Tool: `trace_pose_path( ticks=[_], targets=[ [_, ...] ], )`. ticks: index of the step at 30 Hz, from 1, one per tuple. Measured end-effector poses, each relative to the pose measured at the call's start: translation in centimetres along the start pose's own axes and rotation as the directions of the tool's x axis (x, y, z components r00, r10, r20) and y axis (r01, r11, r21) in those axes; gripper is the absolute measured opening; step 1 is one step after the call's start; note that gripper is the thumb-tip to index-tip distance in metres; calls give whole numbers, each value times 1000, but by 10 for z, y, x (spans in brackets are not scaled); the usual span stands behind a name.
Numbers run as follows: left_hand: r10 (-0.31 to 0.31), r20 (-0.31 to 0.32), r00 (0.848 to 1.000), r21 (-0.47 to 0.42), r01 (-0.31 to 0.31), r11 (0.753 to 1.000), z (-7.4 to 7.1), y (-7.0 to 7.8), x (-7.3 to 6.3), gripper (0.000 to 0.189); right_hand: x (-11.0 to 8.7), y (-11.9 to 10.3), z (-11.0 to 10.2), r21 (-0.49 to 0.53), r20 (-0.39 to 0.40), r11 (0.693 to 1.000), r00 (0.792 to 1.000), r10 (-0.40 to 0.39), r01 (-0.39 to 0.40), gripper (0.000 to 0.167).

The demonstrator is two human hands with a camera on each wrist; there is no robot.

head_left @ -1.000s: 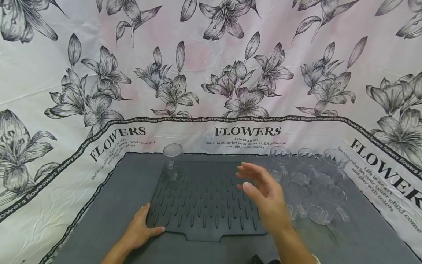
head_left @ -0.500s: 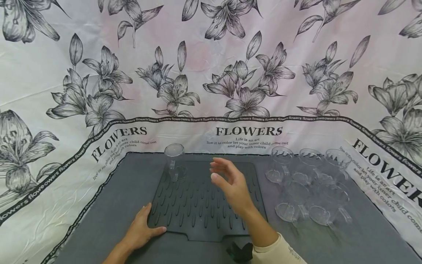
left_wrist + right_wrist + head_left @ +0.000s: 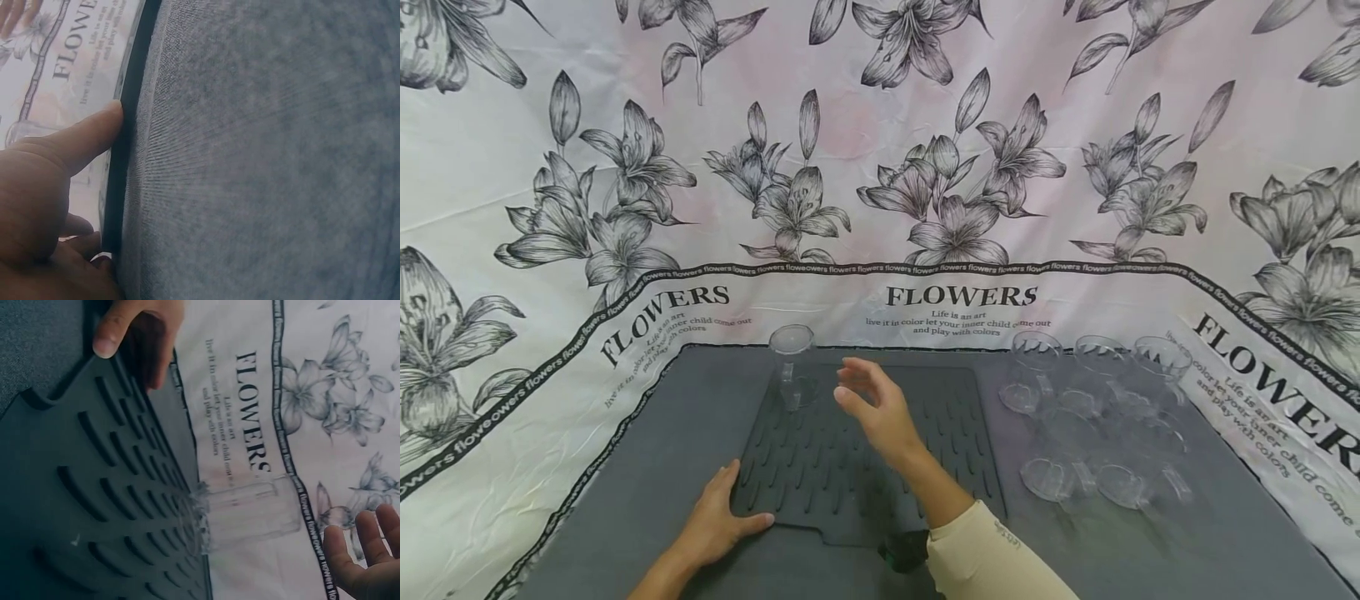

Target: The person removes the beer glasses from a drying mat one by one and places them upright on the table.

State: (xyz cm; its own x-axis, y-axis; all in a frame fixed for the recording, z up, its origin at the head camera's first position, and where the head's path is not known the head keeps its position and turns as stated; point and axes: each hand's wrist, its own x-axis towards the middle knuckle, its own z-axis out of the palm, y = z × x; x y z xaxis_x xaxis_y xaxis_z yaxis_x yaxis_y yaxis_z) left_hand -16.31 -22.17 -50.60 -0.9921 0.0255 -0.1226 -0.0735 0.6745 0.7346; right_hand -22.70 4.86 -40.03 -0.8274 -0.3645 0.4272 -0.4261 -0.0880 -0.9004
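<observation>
A dark grey ridged drying mat lies on the table. My left hand holds its near left corner, thumb along the front edge and fingers at the left side; in the left wrist view the thumb meets the mat's rim. One clear mug stands on the mat's far left corner, its handle toward me. Just right of that mug, my right hand hovers over the mat with loosely curved fingers, holding nothing. In the right wrist view its fingertips are apart from the mug.
Several clear mugs stand in two rows on the grey table, right of the mat. A flower-printed cloth hangs behind the table and along its sides. A small black object shows beside my right sleeve.
My right hand has moved left across the mat, from beside the row of mugs to near the single mug. The left hand stays at the mat's corner.
</observation>
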Motion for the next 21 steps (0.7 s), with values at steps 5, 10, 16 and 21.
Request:
trace_pose_path(
  ticks=[5, 10, 16, 21],
  targets=[
    [5, -9, 1000, 31, -5, 999, 0, 1, -1, 115, 5, -10, 14, 3, 35, 999, 999, 40, -40, 49],
    [8, -17, 1000, 60, -7, 998, -3, 2, 0, 114, 15, 18, 27, 50, 22, 995, 996, 83, -84, 49],
    [6, -20, 1000, 58, -5, 998, -2, 2, 2, 116, 28, 58, 38, 23, -23, 992, 992, 123, -122, 46],
    [7, -22, 1000, 59, -6, 998, 1, 2, 1, 115, 32, 66, 42, -8, -39, 982, 981, 188, -189, 47]
  ],
)
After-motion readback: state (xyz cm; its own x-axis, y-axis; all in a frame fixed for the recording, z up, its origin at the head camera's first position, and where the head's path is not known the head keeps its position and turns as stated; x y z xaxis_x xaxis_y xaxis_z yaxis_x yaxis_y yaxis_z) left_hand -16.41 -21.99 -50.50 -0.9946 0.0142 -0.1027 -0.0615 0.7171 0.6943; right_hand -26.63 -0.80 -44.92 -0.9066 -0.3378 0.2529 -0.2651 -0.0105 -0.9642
